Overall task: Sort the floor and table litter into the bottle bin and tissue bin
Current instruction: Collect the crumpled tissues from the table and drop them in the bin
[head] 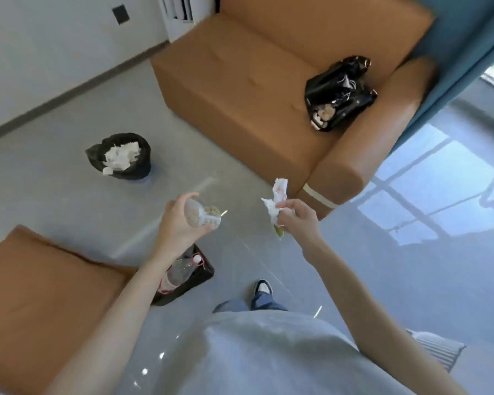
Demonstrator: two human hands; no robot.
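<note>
Two pieces of litter held at mid-frame, one in each hand.
The left hand (180, 223) curls its fingers round a small clear bottle (204, 216) that lies roughly level, white end toward frame right. The right hand (297, 219) pinches a crumpled tissue (277, 198) that stands up from the fingertips toward the frame top. Both forearms reach forward, apart. The bottle bin (207, 270) sits partly hidden under the left forearm. The tissue bin (139, 169), heaped with white paper, stands at upper left. A tan sofa (240, 81) at top carries a black bag (340, 89).
</note>
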